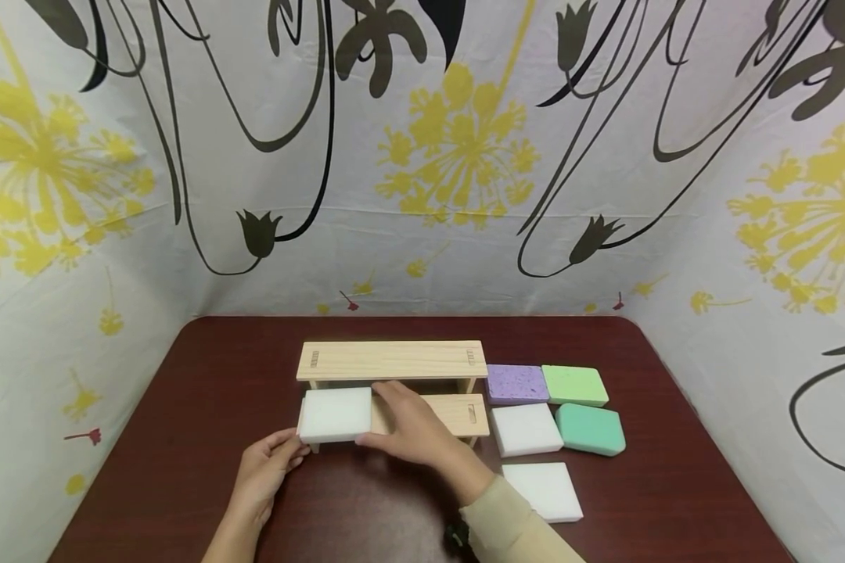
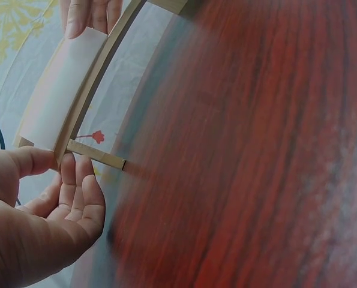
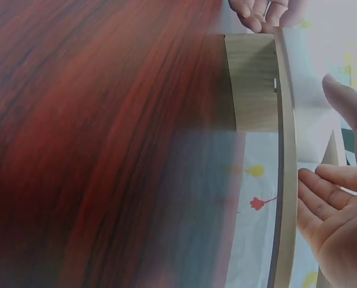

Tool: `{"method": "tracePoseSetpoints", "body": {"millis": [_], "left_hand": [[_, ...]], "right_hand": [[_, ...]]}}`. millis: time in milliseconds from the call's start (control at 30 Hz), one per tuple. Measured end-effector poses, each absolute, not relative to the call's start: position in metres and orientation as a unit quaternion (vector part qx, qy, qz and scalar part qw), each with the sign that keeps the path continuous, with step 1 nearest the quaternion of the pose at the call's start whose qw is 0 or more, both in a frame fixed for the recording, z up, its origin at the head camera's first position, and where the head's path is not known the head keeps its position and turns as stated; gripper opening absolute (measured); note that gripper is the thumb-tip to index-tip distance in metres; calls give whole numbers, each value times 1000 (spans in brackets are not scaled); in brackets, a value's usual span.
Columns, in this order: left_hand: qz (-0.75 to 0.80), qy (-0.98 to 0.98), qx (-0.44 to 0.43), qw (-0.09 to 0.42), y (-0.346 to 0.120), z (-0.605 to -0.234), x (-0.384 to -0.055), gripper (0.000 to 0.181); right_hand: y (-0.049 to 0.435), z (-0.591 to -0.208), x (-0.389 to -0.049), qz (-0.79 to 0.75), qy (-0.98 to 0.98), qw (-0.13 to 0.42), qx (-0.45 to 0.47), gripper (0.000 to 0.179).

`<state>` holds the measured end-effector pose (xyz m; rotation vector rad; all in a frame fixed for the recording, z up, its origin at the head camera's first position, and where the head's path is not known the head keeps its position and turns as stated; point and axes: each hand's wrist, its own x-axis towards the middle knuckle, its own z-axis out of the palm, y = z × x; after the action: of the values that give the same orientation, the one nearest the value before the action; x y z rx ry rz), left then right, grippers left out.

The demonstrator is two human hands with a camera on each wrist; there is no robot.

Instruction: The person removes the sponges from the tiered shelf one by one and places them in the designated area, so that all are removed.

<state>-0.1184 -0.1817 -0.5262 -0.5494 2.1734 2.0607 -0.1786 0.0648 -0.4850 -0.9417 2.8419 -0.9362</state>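
Observation:
A white sponge-like block lies flat on the left end of the front wooden shelf, a low bench on short legs. My left hand pinches the shelf's front left corner, thumb above and fingertips below, as the left wrist view shows beside a shelf leg. At the block's right edge is my right hand, its thumb near the front corner and its index finger near the back one. In the right wrist view the right hand's fingers are spread loosely, apart from the thumb.
A second wooden shelf stands behind the first. To the right on the dark red table lie a purple block, a light green block, a teal block and two white blocks, one in the middle, one nearer.

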Motion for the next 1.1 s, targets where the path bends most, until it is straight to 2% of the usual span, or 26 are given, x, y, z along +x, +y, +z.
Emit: {"method": "tracePoseSetpoints", "body": {"millis": [467, 733, 1100], "left_hand": [[680, 712, -172, 38, -179, -523, -119, 38], [680, 713, -167, 39, -178, -521, -119, 37], [676, 714, -174, 46, -180, -522, -117, 39]], "right_hand": [[59, -486, -173, -299, 913, -16, -276, 85], [60, -486, -171, -304, 913, -18, -272, 94], [58, -488, -167, -294, 912, -28, -284, 95]]}}
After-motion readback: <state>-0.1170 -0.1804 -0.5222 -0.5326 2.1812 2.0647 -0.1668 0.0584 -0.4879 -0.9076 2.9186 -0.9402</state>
